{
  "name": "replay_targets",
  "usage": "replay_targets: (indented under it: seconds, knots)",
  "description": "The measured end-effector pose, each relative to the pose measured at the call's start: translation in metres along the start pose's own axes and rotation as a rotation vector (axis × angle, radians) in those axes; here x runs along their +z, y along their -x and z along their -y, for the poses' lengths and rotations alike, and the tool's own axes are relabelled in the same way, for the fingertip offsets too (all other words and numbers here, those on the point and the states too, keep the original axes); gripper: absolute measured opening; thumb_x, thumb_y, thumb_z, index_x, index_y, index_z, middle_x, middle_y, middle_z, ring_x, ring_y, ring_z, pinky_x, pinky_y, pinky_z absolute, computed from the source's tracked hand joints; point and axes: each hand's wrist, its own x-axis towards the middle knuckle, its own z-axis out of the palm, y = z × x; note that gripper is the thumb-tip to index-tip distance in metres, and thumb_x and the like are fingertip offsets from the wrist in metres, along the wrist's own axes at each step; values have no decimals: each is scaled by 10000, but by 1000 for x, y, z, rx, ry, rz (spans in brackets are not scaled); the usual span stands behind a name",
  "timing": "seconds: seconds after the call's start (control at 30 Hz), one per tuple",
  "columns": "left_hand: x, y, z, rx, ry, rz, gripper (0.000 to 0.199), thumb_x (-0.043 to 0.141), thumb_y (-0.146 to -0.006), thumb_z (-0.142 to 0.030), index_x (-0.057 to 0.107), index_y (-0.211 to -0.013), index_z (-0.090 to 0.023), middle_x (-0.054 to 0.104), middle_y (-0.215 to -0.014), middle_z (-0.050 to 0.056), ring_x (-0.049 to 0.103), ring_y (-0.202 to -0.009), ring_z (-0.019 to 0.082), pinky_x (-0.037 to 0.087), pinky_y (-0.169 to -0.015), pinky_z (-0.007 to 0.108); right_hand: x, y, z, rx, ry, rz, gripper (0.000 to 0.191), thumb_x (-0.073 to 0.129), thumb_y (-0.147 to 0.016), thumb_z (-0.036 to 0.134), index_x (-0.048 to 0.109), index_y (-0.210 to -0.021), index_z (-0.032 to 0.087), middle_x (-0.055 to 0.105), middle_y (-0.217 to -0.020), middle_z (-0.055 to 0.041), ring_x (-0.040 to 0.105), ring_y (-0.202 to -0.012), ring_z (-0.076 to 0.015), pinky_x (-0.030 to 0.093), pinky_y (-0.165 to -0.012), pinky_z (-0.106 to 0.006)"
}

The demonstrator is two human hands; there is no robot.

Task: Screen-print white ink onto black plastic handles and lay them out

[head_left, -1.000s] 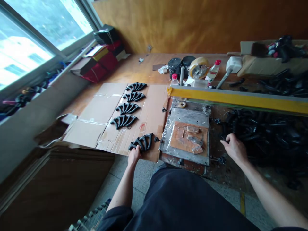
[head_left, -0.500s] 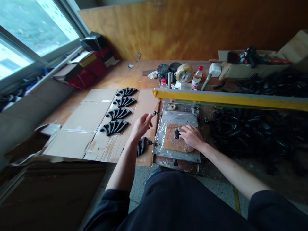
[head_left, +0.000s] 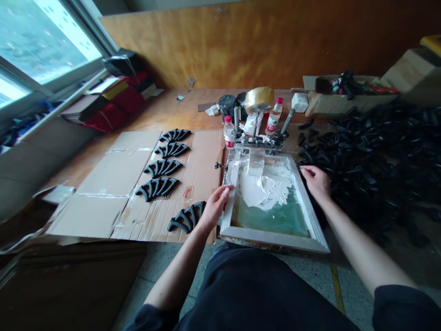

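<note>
On the bench (head_left: 165, 108), the framed screen (head_left: 270, 220) lies between left hand (head_left: 217, 202) and right hand (head_left: 317, 184), both half-curled at its sides, grip unclear.

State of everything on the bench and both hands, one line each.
Screen frame: down, roughly flat
White paste: spread unevenly over the far part of the green mesh
Left hand: at frame's left edge, contact unclear
Right hand: beside frame's right edge, fingers bent
Black curved parts: fanned in five groups
Cardboard sheet: spread out
Bottles: upright, red caps on
Loose black parts: heaped
</note>
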Motion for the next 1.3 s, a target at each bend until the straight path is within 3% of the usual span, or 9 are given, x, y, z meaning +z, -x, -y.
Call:
replay_targets:
  seconds: [0.13,0.3,0.4,0.53,0.67,0.9,1.07,1.17,1.3]
  knots:
    - [5,-11,63,-75,-212,-54,606,573,-840,-504,483,-1385,-255,574,-683,-29,495,-565,111,359,-520,206,16,-40,50,-182,-95,32,531,731,-765,318,602,-1242,125,510,-1379,-165,534,-1195,-299,505,-927,-420]
    - [6,-26,88,-102,-361,-68,537,536,-851,-507,552,-1315,-236,633,-765,8,564,-661,146,393,-579,230,37,-44,112,-304,2,438,221,707,-788,263,655,-990,188,684,-961,-76,614,-939,-246,472,-805,-340]
    - [5,-26,86,-105,-354,-61,528,538,-846,-523,573,-1289,-238,650,-780,15,583,-684,159,399,-589,235,36,-17,111,-411,1,531,88,579,-858,196,654,-904,195,683,-887,-62,622,-839,-215,440,-713,-293]
    - [5,-24,82,-119,-319,-59,511,550,-837,-516,593,-1262,-234,652,-757,7,583,-658,161,405,-592,238,20,16,89,-684,-150,646,268,481,-812,47,669,-910,211,692,-933,-44,619,-877,-183,427,-728,-265]
    - [6,-23,81,-122,-342,-78,493,553,-838,-503,607,-1243,-227,661,-772,11,602,-706,175,416,-617,245,4,10,81,-697,-238,760,261,538,-745,50,679,-831,252,698,-859,10,629,-833,-158,422,-700,-242]
    - [6,-21,75,-138,-262,-91,468,614,-793,-479,644,-1180,-218,651,-725,9,597,-673,174,429,-603,247,22,14,94,-565,-211,483,385,489,-787,31,692,-1048,229,698,-1103,-35,633,-993,-196,469,-804,-281]
    - [6,-20,70,-150,-203,-91,486,627,-776,-490,647,-1169,-205,619,-674,-3,559,-603,153,412,-553,237,14,28,86,-597,-240,591,386,517,-780,57,689,-1062,255,703,-1100,-9,656,-942,-184,484,-774,-272]
    - [4,-17,61,-145,-184,-52,539,622,-783,-507,613,-1227,-200,596,-652,-16,506,-541,121,378,-504,219,9,-2,94,-465,-227,546,233,616,-832,218,689,-1044,281,719,-990,16,661,-851,-181,472,-725,-268]
    - [0,-7,27,-99,-90,-5,645,603,-802,-556,515,-1349,-225,529,-601,-52,409,-466,83,315,-447,194,6,-59,102,-264,-170,333,531,723,-787,325,574,-1296,311,707,-1070,-13,653,-876,-209,476,-767,-312]
